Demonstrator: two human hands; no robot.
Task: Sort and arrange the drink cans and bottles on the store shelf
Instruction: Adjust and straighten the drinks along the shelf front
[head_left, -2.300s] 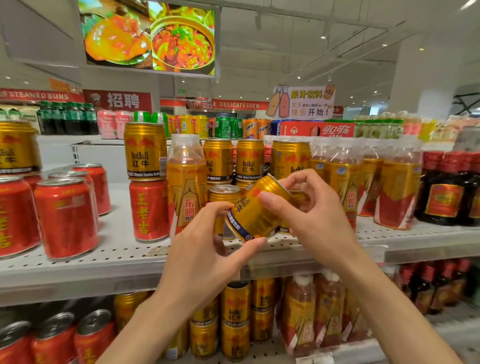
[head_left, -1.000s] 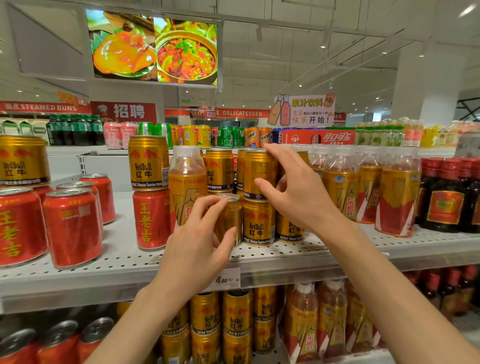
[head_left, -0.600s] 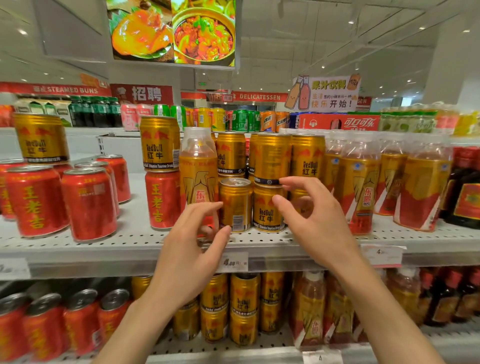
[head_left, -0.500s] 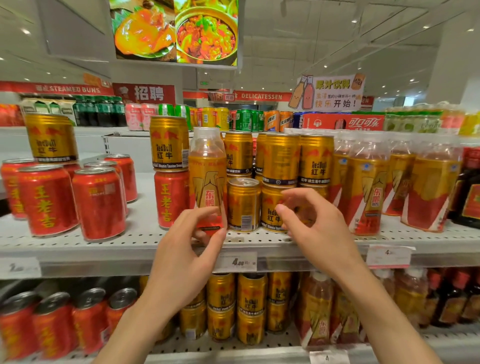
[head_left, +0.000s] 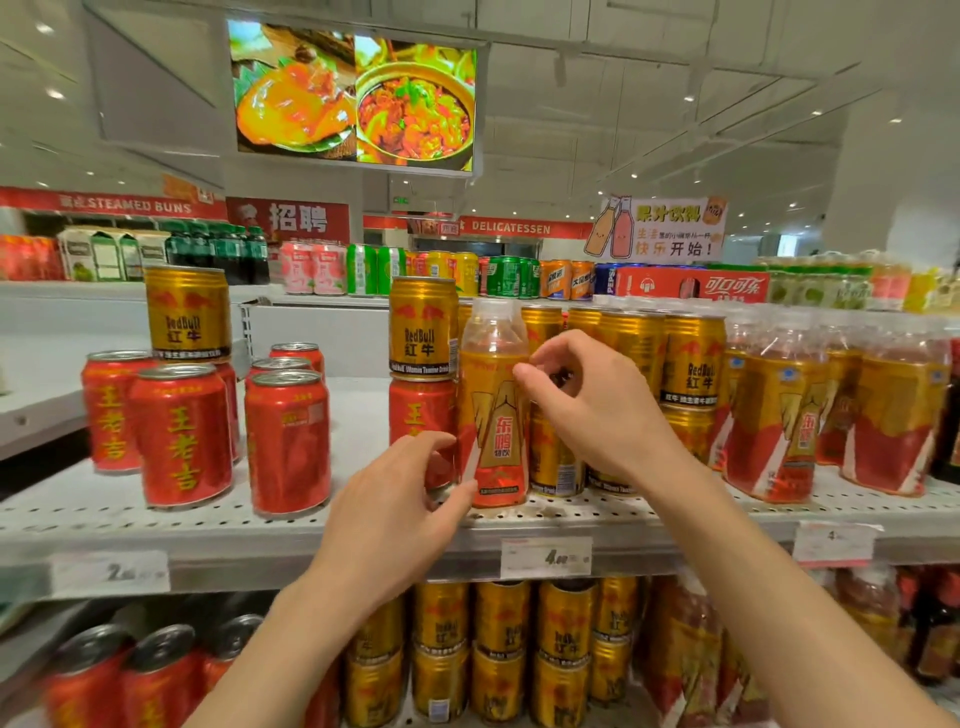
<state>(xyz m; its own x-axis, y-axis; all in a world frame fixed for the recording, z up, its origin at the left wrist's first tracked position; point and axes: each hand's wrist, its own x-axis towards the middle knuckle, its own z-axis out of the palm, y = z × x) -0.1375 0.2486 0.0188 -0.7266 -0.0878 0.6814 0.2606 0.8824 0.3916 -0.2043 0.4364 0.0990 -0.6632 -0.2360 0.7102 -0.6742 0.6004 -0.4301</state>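
A gold-and-red drink bottle (head_left: 493, 415) with a clear cap stands at the front of the white shelf (head_left: 260, 535). To its left is a red can (head_left: 415, 415) with a gold Red Bull can (head_left: 423, 327) stacked on top. My left hand (head_left: 395, 509) holds the bottle's base, thumb in front and fingers at its left side. My right hand (head_left: 587, 405) has curled fingers touching the bottle's right shoulder; whether it grips is unclear. Stacked gold Red Bull cans (head_left: 693, 358) stand right behind my right hand.
Matching bottles (head_left: 779, 415) fill the shelf's right part. Red cans (head_left: 182, 431) stand at the left, one group topped by a gold can (head_left: 187, 312). Gold cans (head_left: 498, 649) and more bottles sit on the lower shelf. A price tag (head_left: 545, 557) hangs on the edge.
The gold can I held now stands stacked among the Red Bull cans. Both hands left the cans and moved to the bottle, the right hand rising to its shoulder.
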